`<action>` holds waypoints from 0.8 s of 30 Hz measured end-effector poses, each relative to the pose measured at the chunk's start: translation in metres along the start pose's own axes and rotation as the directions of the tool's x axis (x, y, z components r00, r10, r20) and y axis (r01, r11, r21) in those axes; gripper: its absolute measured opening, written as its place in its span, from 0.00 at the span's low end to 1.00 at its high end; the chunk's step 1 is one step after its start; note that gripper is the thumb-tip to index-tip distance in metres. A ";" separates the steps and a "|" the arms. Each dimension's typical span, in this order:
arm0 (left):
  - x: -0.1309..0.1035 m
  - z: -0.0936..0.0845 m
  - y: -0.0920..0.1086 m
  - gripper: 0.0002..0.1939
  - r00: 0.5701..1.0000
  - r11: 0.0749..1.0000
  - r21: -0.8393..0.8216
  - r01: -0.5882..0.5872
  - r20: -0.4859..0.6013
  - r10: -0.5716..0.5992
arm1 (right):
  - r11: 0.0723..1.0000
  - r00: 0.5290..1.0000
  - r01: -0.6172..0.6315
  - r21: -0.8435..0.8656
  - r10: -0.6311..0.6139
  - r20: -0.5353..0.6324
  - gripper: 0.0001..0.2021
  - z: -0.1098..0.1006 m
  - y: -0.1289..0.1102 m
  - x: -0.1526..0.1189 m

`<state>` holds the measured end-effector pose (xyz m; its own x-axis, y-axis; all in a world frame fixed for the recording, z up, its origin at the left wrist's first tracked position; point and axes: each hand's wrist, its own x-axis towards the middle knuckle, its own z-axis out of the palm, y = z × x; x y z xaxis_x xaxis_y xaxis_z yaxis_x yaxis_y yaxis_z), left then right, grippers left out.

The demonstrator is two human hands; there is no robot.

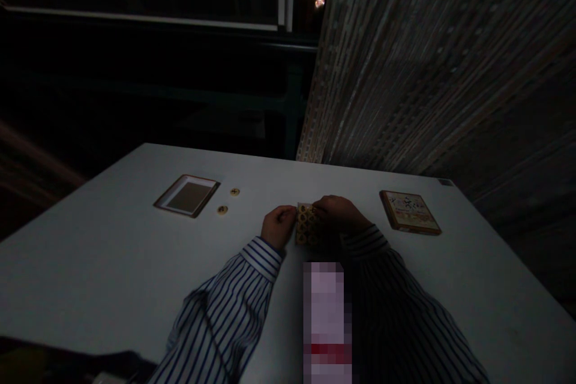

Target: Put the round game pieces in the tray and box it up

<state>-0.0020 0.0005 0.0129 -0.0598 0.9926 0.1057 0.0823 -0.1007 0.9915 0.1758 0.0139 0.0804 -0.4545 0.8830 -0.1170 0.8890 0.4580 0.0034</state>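
Note:
A small box (297, 241) packed with rows of round xiangqi pieces (303, 229) lies on the white table in front of me. My left hand (278, 227) is closed, with thumb and fingers pinched at the box's left edge. Over the upper right of the box is my right hand (339, 213), its fingers bent down onto a piece at the top of the rows. That hand and its shadow hide the right side of the box. Two loose pieces, one disc (234, 191) and a nearer disc (222, 210), lie to the left.
An open shallow box part (185, 212) with a pale inside lies at the table's left. On the right is a flat box (411, 211) with a printed top. A string curtain (360, 72) hangs behind the table's far edge (216, 153). The room is dark.

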 end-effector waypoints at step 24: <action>-0.002 -0.001 0.005 0.11 1.000 1.000 -0.010 0.005 -0.014 -0.005 | 1.000 0.999 -0.024 -0.005 0.024 0.021 0.15 -0.005 -0.006 -0.002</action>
<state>-0.0020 -0.0016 0.0180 -0.0741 0.9921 0.1015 0.0717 -0.0962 0.9928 0.1713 0.0105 0.0854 -0.4315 0.8915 -0.1378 0.8994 0.4370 0.0110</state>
